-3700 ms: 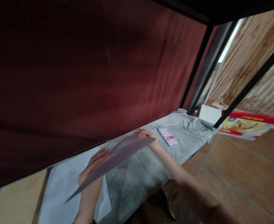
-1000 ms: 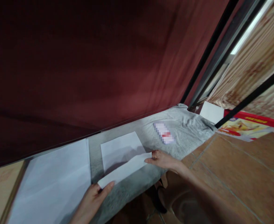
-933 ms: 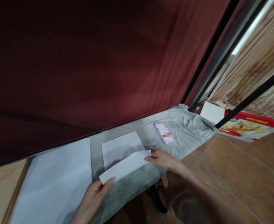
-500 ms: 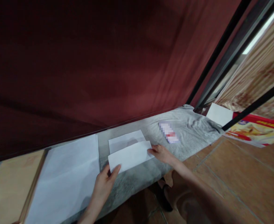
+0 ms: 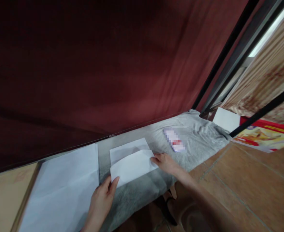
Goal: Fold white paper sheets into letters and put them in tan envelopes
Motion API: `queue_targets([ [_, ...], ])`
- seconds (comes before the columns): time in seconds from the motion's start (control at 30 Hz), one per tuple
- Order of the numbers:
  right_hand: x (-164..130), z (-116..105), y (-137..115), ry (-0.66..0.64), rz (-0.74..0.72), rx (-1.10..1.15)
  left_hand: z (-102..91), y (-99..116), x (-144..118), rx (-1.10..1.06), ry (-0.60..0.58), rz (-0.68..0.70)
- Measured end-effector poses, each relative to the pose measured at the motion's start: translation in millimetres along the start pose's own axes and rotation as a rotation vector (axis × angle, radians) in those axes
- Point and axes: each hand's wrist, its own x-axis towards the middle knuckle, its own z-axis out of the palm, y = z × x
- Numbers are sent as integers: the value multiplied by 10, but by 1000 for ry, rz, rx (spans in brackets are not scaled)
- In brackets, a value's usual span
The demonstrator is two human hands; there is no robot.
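Observation:
A sheet of white paper (image 5: 133,167) is held at both ends, its top edge bowed upward. My left hand (image 5: 103,195) pinches its left edge, thumb on top and fingers beneath. At the right end, my right hand (image 5: 164,163) grips the paper between thumb and fingers. Just behind lies another flat piece of white paper (image 5: 129,146), partly covered by the held one. Whether the two are joined I cannot tell. To the right of them rests a small pale packet (image 5: 173,140) with a red mark, its surface blurred out.
Large white sheets (image 5: 64,190) lie at left, beside a tan board or folder (image 5: 8,193). Grey cloth (image 5: 195,141) covers the narrow surface. A dark red curtain (image 5: 95,80) hangs behind. At right are a black pole (image 5: 262,111), a red and yellow printed box (image 5: 265,137) and tiled floor (image 5: 248,177).
Both hands have come slightly left and down in view with the paper, which now bows more. The surroundings have shifted a little too, as my head moved.

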Motion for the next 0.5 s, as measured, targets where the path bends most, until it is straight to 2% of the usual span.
queue_targets([
  [0.27, 87, 53, -51, -26, 21, -127, 29, -50, 134, 233, -14, -97],
  [0.5, 120, 120, 13, -15, 17, -166, 65, 183, 165, 429, 21, -110],
])
